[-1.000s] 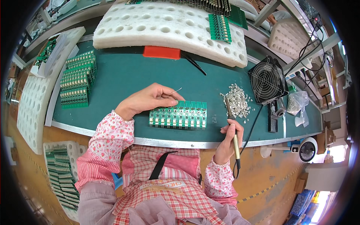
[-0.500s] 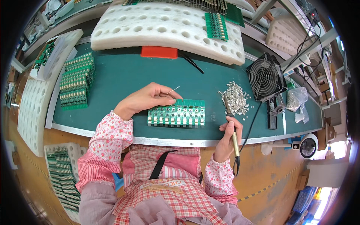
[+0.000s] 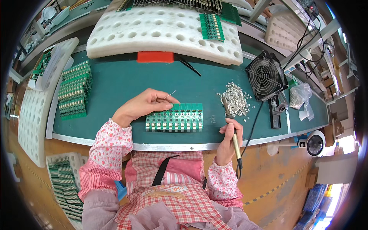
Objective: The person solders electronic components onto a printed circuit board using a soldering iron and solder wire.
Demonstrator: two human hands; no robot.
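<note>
A green circuit board panel [image 3: 174, 119] with rows of small white parts lies flat near the table's front edge. My left hand [image 3: 143, 104] rests at its upper left edge. A thin piece of solder wire [image 3: 170, 94] sticks out from its pinched thumb and fingers. In my right hand [image 3: 229, 143], to the right of the panel, is a soldering iron [image 3: 236, 147] with a gold-coloured handle. The iron points away from me and its tip is over the near left side of a pile of small silvery-white components [image 3: 240, 97], apart from the panel.
A black fan [image 3: 265, 74] stands right of the pile, near a plastic bag of parts [image 3: 299, 96]. Stacked boards [image 3: 74, 90] sit at left. White foam with holes [image 3: 153, 32] spans the back, before it a red block [image 3: 155, 57] and black tweezers [image 3: 189, 66].
The whole view has shifted a little, so everything appears slightly farther left. Both hands, the solder wire and the iron keep nearly the same places relative to the panel and the pile.
</note>
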